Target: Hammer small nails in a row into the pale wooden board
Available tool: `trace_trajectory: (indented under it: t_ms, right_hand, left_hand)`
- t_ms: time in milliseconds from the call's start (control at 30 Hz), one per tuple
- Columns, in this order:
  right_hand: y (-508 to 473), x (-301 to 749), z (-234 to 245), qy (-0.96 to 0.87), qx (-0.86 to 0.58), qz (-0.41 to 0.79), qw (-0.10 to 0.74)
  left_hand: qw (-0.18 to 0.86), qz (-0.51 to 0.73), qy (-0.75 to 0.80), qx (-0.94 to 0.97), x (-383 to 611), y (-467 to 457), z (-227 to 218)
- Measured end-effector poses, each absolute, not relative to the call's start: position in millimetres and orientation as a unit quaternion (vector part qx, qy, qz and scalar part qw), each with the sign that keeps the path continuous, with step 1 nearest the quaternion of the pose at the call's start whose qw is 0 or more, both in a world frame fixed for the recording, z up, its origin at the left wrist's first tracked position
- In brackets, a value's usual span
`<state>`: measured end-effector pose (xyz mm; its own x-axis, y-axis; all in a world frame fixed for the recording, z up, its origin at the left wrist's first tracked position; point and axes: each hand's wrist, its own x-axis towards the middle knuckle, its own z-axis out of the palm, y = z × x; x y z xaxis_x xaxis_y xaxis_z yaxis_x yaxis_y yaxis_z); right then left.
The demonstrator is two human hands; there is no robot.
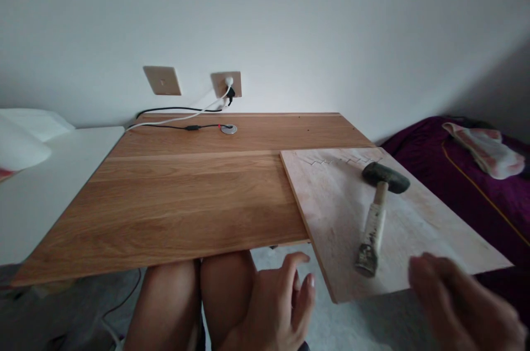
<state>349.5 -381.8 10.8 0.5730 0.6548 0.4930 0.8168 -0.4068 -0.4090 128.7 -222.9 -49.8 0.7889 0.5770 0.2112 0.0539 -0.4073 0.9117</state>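
My left hand (279,301) hovers over my right thigh, just left of the pale board's near corner. Its fingers are loosely curled, with a gap between them and nothing inside. At the lower right, my right hand (464,307) is smeared by motion near the board's front edge; whether its fingers hold anything cannot be made out. A mallet (375,218) with a dark head and a worn, whitish handle lies on the pale wooden board (331,213). Thin zigzag pieces or lines (318,162) show near that board's far edge. Neither hand touches the mallet.
The board rests partly on a brown wooden desk (199,191) and juts past its front edge. Cables (178,119) run to a wall socket (219,83). A white surface (83,169) adjoins on the left; purple fabric (451,169) with a cloth (488,152) lies right.
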Motion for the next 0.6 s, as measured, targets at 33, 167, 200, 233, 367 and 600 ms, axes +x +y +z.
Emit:
trace_trajectory:
  t_ms: [33,167,200,233,367,600]
  right_hand:
    - [-372,328,11,-0.539,-0.776,-0.077,0.320]
    - [-317,279,21,-0.665,-0.681,0.009,0.307]
    - [-306,277,24,-0.661,-0.684,0.006,0.310]
    - [-297,278,25,-0.652,-0.688,0.002,0.317]
    - [-284,289,17,-0.630,-0.720,-0.022,0.289]
    - [-281,284,4,-0.630,-0.749,-0.066,0.194]
  left_hand:
    - [0.472,0.280,0.174,0.818,131,-219,-47]
    - [0.336,0.366,0.119,0.860,150,-191,-28]
    - [0.306,0.377,0.102,0.868,156,-181,-24]
    - [0.278,0.383,0.094,0.876,162,-173,-21]
    - [0.224,0.309,0.108,0.918,177,-147,-17]
    - [0.261,0.197,0.138,0.935,175,-142,-18]
